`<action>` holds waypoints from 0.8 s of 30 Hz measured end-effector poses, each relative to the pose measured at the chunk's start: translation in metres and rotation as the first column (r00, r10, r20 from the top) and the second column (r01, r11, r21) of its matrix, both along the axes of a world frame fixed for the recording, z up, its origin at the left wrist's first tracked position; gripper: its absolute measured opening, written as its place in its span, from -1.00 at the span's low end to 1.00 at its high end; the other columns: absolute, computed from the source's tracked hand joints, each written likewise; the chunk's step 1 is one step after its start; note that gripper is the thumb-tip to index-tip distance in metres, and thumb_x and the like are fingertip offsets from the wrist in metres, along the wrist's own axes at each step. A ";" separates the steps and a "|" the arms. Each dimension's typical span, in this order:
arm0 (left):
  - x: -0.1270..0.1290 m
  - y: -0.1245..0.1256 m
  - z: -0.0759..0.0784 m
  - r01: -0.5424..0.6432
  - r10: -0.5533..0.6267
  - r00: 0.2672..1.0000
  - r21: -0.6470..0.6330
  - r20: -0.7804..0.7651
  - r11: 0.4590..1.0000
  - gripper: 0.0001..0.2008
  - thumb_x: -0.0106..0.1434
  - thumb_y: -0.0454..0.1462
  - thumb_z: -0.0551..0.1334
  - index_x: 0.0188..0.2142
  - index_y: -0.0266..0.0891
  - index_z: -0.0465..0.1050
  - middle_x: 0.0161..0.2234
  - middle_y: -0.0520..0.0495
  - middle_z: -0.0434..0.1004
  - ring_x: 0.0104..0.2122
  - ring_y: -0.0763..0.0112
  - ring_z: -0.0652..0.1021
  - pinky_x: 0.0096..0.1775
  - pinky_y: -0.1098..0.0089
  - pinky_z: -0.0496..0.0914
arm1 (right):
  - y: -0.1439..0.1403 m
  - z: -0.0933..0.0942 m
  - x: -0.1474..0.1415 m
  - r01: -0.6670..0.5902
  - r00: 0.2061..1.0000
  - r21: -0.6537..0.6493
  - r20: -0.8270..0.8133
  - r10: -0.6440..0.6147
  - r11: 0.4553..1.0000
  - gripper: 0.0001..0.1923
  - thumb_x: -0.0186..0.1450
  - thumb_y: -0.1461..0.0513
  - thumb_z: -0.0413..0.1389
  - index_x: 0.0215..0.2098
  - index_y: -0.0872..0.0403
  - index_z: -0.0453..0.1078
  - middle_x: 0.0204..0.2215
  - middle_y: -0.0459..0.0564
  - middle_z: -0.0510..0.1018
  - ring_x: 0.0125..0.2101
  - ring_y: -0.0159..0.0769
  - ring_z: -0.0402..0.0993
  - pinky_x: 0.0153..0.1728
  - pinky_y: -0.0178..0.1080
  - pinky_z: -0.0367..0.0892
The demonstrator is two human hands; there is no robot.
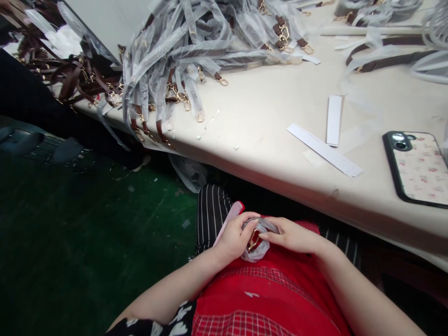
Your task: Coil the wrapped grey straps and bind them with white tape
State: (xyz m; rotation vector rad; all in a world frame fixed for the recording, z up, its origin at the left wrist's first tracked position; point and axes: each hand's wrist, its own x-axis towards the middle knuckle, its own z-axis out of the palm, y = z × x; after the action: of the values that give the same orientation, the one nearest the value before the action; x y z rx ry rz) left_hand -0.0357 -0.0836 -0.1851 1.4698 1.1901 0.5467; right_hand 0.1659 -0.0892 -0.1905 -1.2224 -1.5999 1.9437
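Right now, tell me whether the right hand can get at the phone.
Probably yes: the phone lies uncovered on the table, though the right hand would likely first have to leave the bundle and reach over the table's edge.

Between the fingers (248,217), a bundle (258,254) of thin, crinkled, cloudy plastic with a slight gloss; inside, a clip (254,241) of shiny gold-coloured metal. Just below the fingers, an apron (287,289) of matt red cloth. Beyond them, a table (252,112), smooth, softly sheened. Beyond to their left, straps (159,51) in wrinkled plastic film, with shiny metal buckles (181,96). Beyond to their right, matt paper-like strips (324,150).
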 end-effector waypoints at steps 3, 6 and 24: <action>0.002 -0.001 -0.003 -0.056 0.056 0.998 -0.007 -0.002 0.998 -0.76 0.34 -0.17 0.13 -0.09 -0.22 0.42 -0.27 -0.03 0.57 -0.39 0.42 0.55 -0.25 0.41 0.47 | -0.005 0.002 -0.006 0.010 0.992 0.085 0.123 -0.021 0.996 -0.78 0.31 0.12 0.05 -0.22 0.10 0.40 -0.31 -0.03 0.57 -0.33 -0.23 0.46 -0.29 -0.27 0.34; 0.003 -0.001 -0.005 -0.084 0.085 0.996 0.011 -0.017 0.996 -0.74 0.34 -0.14 0.10 -0.11 -0.20 0.45 -0.25 -0.06 0.59 -0.31 0.36 0.59 -0.20 0.38 0.49 | -0.009 0.014 -0.014 0.031 0.949 0.165 0.305 -0.081 0.986 -0.87 0.24 0.26 0.02 -0.28 0.08 0.39 -0.30 -0.02 0.60 -0.31 -0.22 0.49 -0.28 -0.28 0.31; -0.009 -0.004 -0.016 0.011 -0.003 0.998 0.126 -0.065 0.992 -0.66 0.27 -0.01 0.15 -0.16 -0.06 0.63 -0.18 -0.05 0.68 -0.14 0.20 0.64 -0.06 0.32 0.53 | -0.047 0.091 0.063 0.296 0.557 0.795 0.307 -0.772 0.529 -0.82 0.35 0.17 0.09 -0.09 0.00 0.40 -0.20 -0.01 0.57 -0.20 -0.23 0.51 -0.14 -0.26 0.40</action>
State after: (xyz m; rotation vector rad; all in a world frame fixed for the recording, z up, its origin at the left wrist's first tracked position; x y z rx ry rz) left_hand -0.0452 -0.0881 -0.2010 1.6090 1.2182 0.5826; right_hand 0.2288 -0.1364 -0.0993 -1.8393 -1.6043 0.3982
